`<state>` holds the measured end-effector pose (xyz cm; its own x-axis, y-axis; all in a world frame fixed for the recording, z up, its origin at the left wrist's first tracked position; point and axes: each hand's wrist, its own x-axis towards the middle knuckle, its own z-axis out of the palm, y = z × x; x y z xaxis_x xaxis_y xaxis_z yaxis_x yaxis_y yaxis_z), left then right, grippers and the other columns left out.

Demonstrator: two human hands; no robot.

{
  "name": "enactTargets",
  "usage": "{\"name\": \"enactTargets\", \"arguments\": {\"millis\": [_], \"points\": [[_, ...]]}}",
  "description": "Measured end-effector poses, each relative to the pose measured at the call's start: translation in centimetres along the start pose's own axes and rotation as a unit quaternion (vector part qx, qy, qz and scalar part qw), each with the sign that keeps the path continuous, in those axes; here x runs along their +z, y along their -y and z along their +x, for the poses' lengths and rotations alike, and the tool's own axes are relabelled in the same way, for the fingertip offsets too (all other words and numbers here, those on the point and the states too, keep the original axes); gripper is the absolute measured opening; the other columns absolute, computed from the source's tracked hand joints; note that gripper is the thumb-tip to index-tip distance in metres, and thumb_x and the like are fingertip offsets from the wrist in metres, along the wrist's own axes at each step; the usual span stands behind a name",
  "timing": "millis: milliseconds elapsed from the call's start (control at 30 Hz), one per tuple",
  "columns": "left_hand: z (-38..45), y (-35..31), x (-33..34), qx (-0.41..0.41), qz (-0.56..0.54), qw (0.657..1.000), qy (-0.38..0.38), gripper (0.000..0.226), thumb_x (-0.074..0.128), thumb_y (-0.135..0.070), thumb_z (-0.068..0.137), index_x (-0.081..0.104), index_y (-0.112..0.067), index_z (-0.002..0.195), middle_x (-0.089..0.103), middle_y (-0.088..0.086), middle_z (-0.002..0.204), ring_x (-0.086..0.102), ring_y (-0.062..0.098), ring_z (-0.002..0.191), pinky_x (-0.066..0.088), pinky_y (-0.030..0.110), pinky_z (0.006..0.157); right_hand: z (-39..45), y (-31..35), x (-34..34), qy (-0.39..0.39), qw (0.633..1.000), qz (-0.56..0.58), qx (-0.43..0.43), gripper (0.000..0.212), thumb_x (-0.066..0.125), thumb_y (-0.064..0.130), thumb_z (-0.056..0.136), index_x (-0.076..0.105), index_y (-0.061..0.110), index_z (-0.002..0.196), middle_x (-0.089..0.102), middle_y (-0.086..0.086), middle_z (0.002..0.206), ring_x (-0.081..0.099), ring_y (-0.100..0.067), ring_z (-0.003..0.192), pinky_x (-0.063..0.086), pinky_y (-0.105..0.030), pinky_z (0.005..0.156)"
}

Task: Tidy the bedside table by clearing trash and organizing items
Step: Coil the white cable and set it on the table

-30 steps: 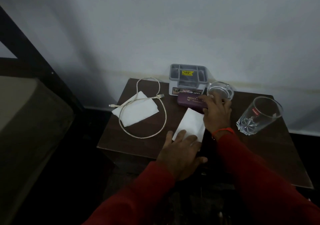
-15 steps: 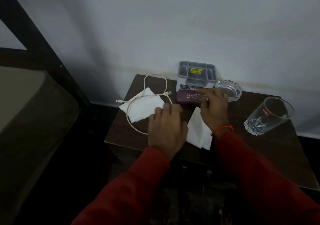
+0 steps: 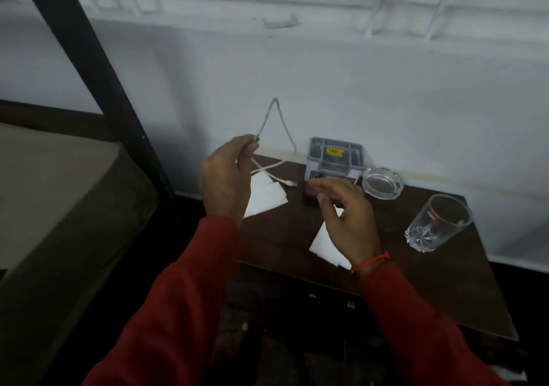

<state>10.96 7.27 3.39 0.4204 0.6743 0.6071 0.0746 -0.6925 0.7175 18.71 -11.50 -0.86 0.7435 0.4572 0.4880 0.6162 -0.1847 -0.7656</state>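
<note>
My left hand is raised above the left end of the dark wooden bedside table, pinching a white charging cable. The cable loops up in front of the wall and its plug end lies on the table. A white tissue lies under that hand. My right hand hovers with fingers apart over a second white tissue and just in front of a purple box, partly hiding it.
A grey compartment organizer stands against the white wall. Right of it sits a glass ashtray, and further right a clear drinking glass. A bed with a dark frame borders the table on the left.
My left hand rose from the table and lifted the cable, which lay looped flat over the tissue before. My right hand came off the purple box and opened.
</note>
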Motion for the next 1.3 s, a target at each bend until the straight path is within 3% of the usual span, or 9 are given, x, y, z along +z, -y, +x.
{"name": "enactTargets", "arguments": {"millis": [200, 333, 533, 667, 767, 833, 1000, 1133, 1300], "points": [[0.6, -5.2, -3.3, 0.124, -0.022, 0.992, -0.002, 0.015, 0.074, -0.018, 0.093, 0.081, -0.011, 0.104, 0.081, 0.001, 0.1, 0.075, 0.01, 0.09, 0.059, 0.024, 0.085, 0.4, 4.1, -1.7, 0.027, 0.997, 0.066, 0.037, 0.071, 0.061, 0.029, 0.088, 0.03, 0.038, 0.151, 0.038, 0.01, 0.155, 0.041, -0.017, 0.142, 0.042, -0.05, 0.111], [1.9, -10.5, -6.4, 0.172, -0.057, 0.983, 0.017, 0.014, 0.074, -0.015, 0.092, 0.081, -0.01, 0.104, 0.081, 0.0, 0.1, 0.072, 0.003, 0.092, 0.054, 0.013, 0.088, 2.3, 10.7, -3.2, 0.047, 0.995, 0.084, 0.005, 0.09, 0.072, 0.04, 0.086, 0.011, 0.048, 0.151, 0.021, 0.012, 0.162, 0.028, -0.015, 0.148, 0.034, -0.048, 0.118], [3.3, -18.3, -11.8, 0.275, -0.043, 0.96, 0.042, 0.016, 0.065, -0.016, 0.099, 0.078, -0.013, 0.108, 0.08, -0.001, 0.102, 0.074, 0.017, 0.093, 0.059, 0.037, 0.085, 3.3, 20.8, -6.8, -0.049, 0.984, 0.17, 0.01, 0.028, 0.054, 0.029, 0.1, 0.052, 0.031, 0.128, 0.071, -0.001, 0.104, 0.067, -0.013, 0.101, 0.053, -0.044, 0.095], [3.4, -21.0, -14.7, 0.287, 0.002, 0.956, 0.06, 0.021, 0.058, -0.023, 0.101, 0.075, -0.016, 0.112, 0.077, 0.002, 0.102, 0.071, 0.024, 0.093, 0.058, 0.045, 0.081, 3.8, 25.9, -10.3, -0.034, 0.976, 0.213, -0.016, 0.02, 0.049, 0.012, 0.101, 0.068, 0.013, 0.103, 0.056, -0.004, 0.071, 0.059, -0.018, 0.066, 0.059, -0.043, 0.072], [3.0, -22.4, -16.5, 0.285, 0.056, 0.955, 0.063, 0.022, 0.052, -0.035, 0.103, 0.07, -0.025, 0.113, 0.072, -0.007, 0.094, 0.062, 0.017, 0.09, 0.055, 0.04, 0.074, 4.1, 28.3, -12.7, -0.005, 0.968, 0.246, 0.039, 0.025, 0.045, 0.01, 0.1, 0.07, 0.011, 0.096, 0.04, 0.002, 0.059, 0.034, -0.012, 0.047, 0.033, -0.025, 0.042], [2.5, -22.7, -17.4, 0.244, 0.043, 0.963, 0.104, 0.017, 0.055, -0.035, 0.102, 0.067, -0.026, 0.109, 0.064, -0.01, 0.079, 0.057, 0.015, 0.081, 0.05, 0.035, 0.068, 4.8, 29.4, -14.8, -0.038, 0.952, 0.292, 0.086, 0.025, 0.044, 0.014, 0.1, 0.067, 0.013, 0.092, 0.035, 0.008, 0.052, 0.025, -0.008, 0.041, 0.018, -0.017, 0.041], [0.8, -20.2, -19.5, 0.008, -0.119, 0.948, 0.294, 0.02, 0.057, -0.031, 0.102, 0.072, -0.018, 0.097, 0.058, 0.012, 0.07, 0.071, 0.029, 0.06, 0.059, 0.046, 0.07, 5.4, 28.9, -20.3, -0.161, 0.916, 0.327, 0.166, 0.023, 0.046, 0.022, 0.101, 0.062, 0.016, 0.085, 0.034, 0.003, 0.058, 0.022, -0.006, 0.034, 0.017, -0.012, 0.038], [-0.2, -21.9, -20.3, 0.025, -0.134, 0.953, 0.272, 0.024, 0.057, -0.037, 0.102, 0.076, -0.022, 0.097, 0.061, -0.001, 0.077, 0.058, 0.017, 0.066, 0.058, 0.039, 0.064, 2.9, 29.5, -20.9, -0.023, 0.98, 0.17, 0.105, 0.017, 0.064, 0.018, 0.091, 0.065, 0.019, 0.108, 0.057, -0.004, 0.072, 0.039, -0.013, 0.041, 0.029, -0.021, 0.043], [2.0, -25.9, -19.5, 0.156, 0.004, 0.944, 0.292, 0.029, 0.057, -0.046, 0.1, 0.079, -0.029, 0.108, 0.078, -0.006, 0.106, 0.067, 0.013, 0.09, 0.055, 0.038, 0.087, 1.0, 32.6, -20.5, 0.107, 0.975, 0.189, 0.05, 0.026, 0.072, 0.031, 0.089, 0.07, 0.017, 0.11, 0.062, -0.004, 0.069, 0.038, -0.015, 0.043, 0.023, -0.021, 0.044]]}}
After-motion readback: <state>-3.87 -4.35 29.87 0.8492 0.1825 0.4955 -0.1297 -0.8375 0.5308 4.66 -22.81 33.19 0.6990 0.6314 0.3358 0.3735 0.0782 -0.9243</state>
